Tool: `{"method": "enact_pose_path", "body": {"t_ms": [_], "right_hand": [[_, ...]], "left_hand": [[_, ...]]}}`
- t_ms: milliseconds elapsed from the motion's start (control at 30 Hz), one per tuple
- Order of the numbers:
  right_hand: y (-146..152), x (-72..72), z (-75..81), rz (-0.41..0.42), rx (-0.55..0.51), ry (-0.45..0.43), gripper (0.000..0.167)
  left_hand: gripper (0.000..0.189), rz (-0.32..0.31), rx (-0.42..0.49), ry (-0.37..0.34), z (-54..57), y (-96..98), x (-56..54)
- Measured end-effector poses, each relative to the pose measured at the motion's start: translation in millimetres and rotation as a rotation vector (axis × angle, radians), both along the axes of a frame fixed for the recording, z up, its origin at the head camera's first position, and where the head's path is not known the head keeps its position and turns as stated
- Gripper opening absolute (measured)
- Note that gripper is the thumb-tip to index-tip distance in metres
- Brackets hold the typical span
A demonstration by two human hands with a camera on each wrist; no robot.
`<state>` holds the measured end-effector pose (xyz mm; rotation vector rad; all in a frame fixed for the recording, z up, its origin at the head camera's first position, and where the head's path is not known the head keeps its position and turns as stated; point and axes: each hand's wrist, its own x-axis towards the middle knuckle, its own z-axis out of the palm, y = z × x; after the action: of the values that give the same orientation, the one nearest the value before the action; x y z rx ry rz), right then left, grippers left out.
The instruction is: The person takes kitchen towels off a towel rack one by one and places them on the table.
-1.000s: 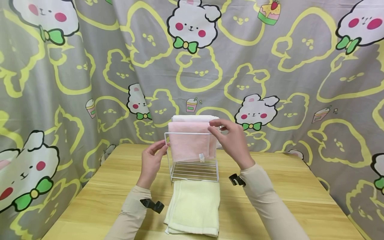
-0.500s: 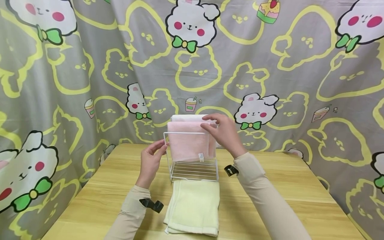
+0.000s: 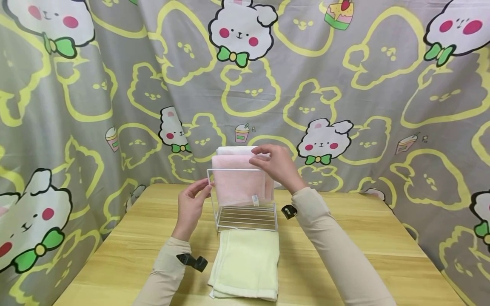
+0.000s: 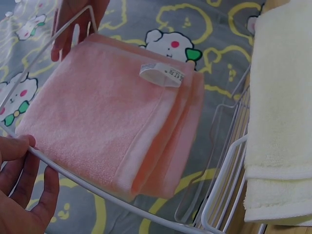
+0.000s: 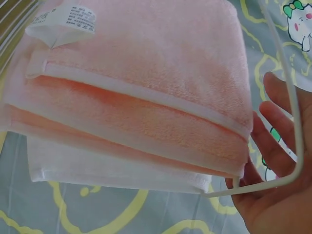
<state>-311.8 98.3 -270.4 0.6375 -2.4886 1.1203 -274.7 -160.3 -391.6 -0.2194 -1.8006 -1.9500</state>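
A white wire rack (image 3: 246,217) stands on the table with a folded pink towel (image 3: 237,185) draped over one bar. Behind it, a white towel (image 3: 234,151) hangs at the back of the rack. My left hand (image 3: 190,208) pinches the rack's left side wire between thumb and fingers. At the top right of the towels is my right hand (image 3: 281,168), its thumb and forefinger apart over their upper edges. The right wrist view has its loosely bent fingers (image 5: 273,151) beside the pink towel's edge, behind a rack wire. A care label (image 4: 161,75) sticks out from the pink towel.
A folded pale yellow towel (image 3: 249,263) lies on the wooden table (image 3: 344,255) in front of the rack. Patterned grey curtain (image 3: 252,93) surrounds the table at the back and sides. A black strap mount (image 3: 193,262) sits at the left wrist.
My right hand has slid leftward along the top of the towels. The left hand keeps its grip on the rack wire, and the towels hang much as before.
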Motion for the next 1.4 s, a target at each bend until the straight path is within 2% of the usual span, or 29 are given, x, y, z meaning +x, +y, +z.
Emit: {"method": "enact_pose_path", "body": {"t_ms": [267, 567, 867, 1067, 1400], "right_hand": [[-1, -6.0, 1.9, 0.013, 0.032, -0.032, 0.029], [-3, -11.9, 7.0, 0.047, 0.095, -0.114, 0.032], [-9, -12.3, 9.2, 0.038, 0.157, -0.102, 0.033], [-11, -12.6, 8.8, 0.019, 0.154, -0.103, 0.031], [-14, -9.2, 5.0, -0.025, 0.088, -0.095, 0.020]], "left_hand": [[0.025, -0.007, 0.005, -0.007, 0.0, 0.1, 0.5], [0.024, 0.000, -0.004, -0.006, 2.3, 1.4, 0.5], [0.024, 0.008, -0.002, -0.013, 1.2, 0.4, 0.5], [0.025, 0.003, 0.009, -0.019, 1.5, 0.4, 0.9], [0.024, 0.000, 0.003, -0.011, 0.1, 0.3, 0.6]]}}
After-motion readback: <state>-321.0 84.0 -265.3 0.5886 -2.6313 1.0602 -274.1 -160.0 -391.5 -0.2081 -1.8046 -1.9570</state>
